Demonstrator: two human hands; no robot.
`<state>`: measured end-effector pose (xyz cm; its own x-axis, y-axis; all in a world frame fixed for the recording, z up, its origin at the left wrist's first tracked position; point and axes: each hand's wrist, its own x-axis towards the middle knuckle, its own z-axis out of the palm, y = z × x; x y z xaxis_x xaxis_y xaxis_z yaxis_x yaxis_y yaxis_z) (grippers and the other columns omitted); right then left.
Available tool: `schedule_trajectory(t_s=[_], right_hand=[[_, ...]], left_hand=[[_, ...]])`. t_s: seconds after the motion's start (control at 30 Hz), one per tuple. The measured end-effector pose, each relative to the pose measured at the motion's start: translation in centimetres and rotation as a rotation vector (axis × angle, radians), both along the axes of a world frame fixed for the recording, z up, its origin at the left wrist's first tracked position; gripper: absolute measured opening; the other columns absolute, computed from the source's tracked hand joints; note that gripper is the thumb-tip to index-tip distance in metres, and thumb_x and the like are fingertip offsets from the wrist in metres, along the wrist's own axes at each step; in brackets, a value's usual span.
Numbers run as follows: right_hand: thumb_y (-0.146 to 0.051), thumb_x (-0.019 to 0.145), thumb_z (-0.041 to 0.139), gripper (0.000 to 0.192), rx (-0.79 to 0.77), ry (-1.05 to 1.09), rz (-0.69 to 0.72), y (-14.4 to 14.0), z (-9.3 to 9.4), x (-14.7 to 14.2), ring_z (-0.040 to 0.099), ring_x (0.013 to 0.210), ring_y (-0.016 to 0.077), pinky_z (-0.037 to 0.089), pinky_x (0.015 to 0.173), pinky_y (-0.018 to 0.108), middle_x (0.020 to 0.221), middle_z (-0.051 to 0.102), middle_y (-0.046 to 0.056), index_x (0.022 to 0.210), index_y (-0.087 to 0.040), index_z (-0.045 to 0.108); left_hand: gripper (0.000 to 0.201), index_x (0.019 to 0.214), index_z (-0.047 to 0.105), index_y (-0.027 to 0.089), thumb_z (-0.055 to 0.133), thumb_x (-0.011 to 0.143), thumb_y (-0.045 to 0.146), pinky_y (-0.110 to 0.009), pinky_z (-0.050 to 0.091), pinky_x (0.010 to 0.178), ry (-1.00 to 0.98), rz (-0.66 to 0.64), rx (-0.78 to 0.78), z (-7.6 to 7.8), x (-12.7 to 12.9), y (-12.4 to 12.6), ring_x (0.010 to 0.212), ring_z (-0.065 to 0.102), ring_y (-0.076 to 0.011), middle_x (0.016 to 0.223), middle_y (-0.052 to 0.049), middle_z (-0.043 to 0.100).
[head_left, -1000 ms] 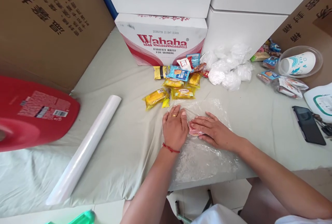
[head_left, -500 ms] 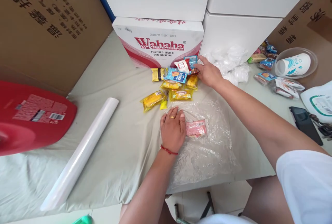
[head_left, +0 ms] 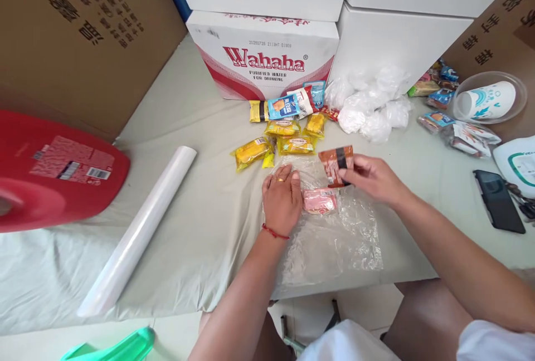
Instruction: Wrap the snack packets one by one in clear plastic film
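- Left hand (head_left: 282,199): lies flat, palm down, fingers together, pressing the left edge of the clear plastic sheet (head_left: 334,238) onto the cloth-covered table (head_left: 200,227). It grips nothing.
- Right hand (head_left: 371,178): pinches a brown snack packet (head_left: 335,164) by its right edge, holding it just above the far part of the sheet.
- A pink packet (head_left: 320,201) lies on the sheet, just right of the left hand and near the brown packet.
- Risk: the pinch covers one edge only; the packet may tilt or slip and land off the sheet.
- Risk: the sheet is thin and crumpled; if the flat hand lifts, it may shift or fold over the pink packet.
- Risk: the near edge of the sheet reaches the table edge; a pull toward the person could drag the contents off.
- The pile of yellow packets (head_left: 284,141) lies just beyond the sheet; a wide sweep could scatter it.
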<state>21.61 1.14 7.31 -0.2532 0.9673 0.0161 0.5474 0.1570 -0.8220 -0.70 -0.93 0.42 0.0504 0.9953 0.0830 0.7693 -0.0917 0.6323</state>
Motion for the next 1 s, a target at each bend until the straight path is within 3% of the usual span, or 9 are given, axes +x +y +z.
schedule_trajectory(t_s=[0.13, 0.23, 0.3, 0.37, 0.53, 0.67, 0.77, 0.9, 1.0], right_hand=[[-0.040, 0.098, 0.055, 0.029, 0.275, -0.338, -0.011, -4.3, -1.1, -1.7, 0.067, 0.083, 0.0265, 0.059, 0.070, 0.042, 0.100, 0.067, 0.011, 0.120, -0.031, 0.072], [-0.032, 0.097, 0.057, 0.039, 0.322, -0.516, 0.156, -5.8, -2.2, -3.0, 0.066, 0.095, 0.0295, 0.060, 0.074, 0.044, 0.110, 0.066, 0.013, 0.135, -0.032, 0.064], [-0.034, 0.096, 0.062, 0.045, 0.257, -0.519, 0.276, -6.3, -2.7, -3.1, 0.065, 0.102, 0.0303, 0.061, 0.075, 0.044, 0.117, 0.064, 0.014, 0.141, -0.031, 0.059], [-0.039, 0.095, 0.066, 0.054, 0.216, -0.446, 0.278, -6.5, -3.0, -2.6, 0.063, 0.109, 0.0305, 0.062, 0.080, 0.045, 0.126, 0.060, 0.015, 0.147, -0.031, 0.052], [-0.037, 0.094, 0.069, 0.068, 0.311, -0.393, 0.331, -5.7, -3.0, -1.0, 0.050, 0.131, 0.0352, 0.049, 0.107, 0.057, 0.146, 0.053, 0.014, 0.156, -0.032, 0.041], [-0.029, 0.097, 0.066, 0.053, 0.354, -0.369, 0.448, -4.8, -3.4, -1.3, 0.047, 0.134, 0.0332, 0.042, 0.113, 0.057, 0.139, 0.061, 0.011, 0.147, -0.028, 0.051], [-0.030, 0.097, 0.067, 0.043, 0.357, -0.316, 0.314, -4.5, -3.5, -1.0, 0.053, 0.123, 0.0317, 0.047, 0.106, 0.054, 0.126, 0.065, 0.011, 0.139, -0.028, 0.058], [-0.037, 0.092, 0.073, 0.042, 0.320, -0.200, -0.048, -4.6, -3.0, 0.3, 0.058, 0.116, 0.0309, 0.051, 0.100, 0.052, 0.121, 0.064, 0.010, 0.132, -0.031, 0.061], [-0.037, 0.091, 0.075, 0.041, 0.246, -0.100, -0.104, -4.8, -2.5, 0.2, 0.061, 0.114, 0.0285, 0.053, 0.098, 0.048, 0.121, 0.063, 0.008, 0.130, -0.032, 0.061]], left_hand=[[0.053, 0.125, 0.071, 0.021, 0.023, 0.109, 0.037, -0.051, 0.033, 0.122, -0.028, 0.019, -0.004, 0.1, 0.0, 0.1, 0.145, 0.051, -0.0247, 0.147, -0.008, 0.064], [0.055, 0.123, 0.071, 0.020, 0.022, 0.109, 0.038, -0.052, 0.033, 0.122, -0.034, 0.028, -0.007, 0.1, 0.0, 0.2, 0.145, 0.051, -0.0252, 0.147, -0.010, 0.064], [0.055, 0.123, 0.071, 0.020, 0.021, 0.109, 0.038, -0.051, 0.033, 0.122, -0.032, 0.022, -0.008, 0.1, -0.1, 0.2, 0.145, 0.051, -0.0248, 0.146, -0.010, 0.064], [0.056, 0.123, 0.071, 0.020, 0.020, 0.110, 0.039, -0.050, 0.033, 0.122, -0.037, 0.014, -0.006, 0.1, -0.2, 0.2, 0.145, 0.051, -0.0241, 0.147, -0.010, 0.064], [0.059, 0.122, 0.072, 0.019, 0.019, 0.110, 0.041, -0.051, 0.033, 0.122, -0.069, 0.019, 0.005, -0.2, -0.3, 0.2, 0.144, 0.051, -0.0247, 0.146, -0.010, 0.065], [0.062, 0.122, 0.073, 0.019, 0.017, 0.109, 0.042, -0.052, 0.032, 0.122, -0.115, 0.024, 0.012, -0.3, -0.3, 0.3, 0.144, 0.051, -0.0257, 0.145, -0.011, 0.065], [0.064, 0.124, 0.073, 0.018, 0.016, 0.109, 0.043, -0.051, 0.033, 0.122, -0.170, 0.042, 0.010, -0.3, -0.4, 0.3, 0.143, 0.052, -0.0256, 0.144, -0.011, 0.066], [0.064, 0.124, 0.073, 0.017, 0.016, 0.109, 0.043, -0.052, 0.035, 0.121, -0.204, 0.059, 0.028, -0.4, -0.5, 0.3, 0.142, 0.055, -0.0260, 0.141, -0.012, 0.068], [0.064, 0.124, 0.073, 0.017, 0.017, 0.109, 0.043, -0.051, 0.036, 0.120, -0.214, 0.062, 0.041, -0.4, -0.5, 0.3, 0.140, 0.056, -0.0261, 0.139, -0.013, 0.069]])
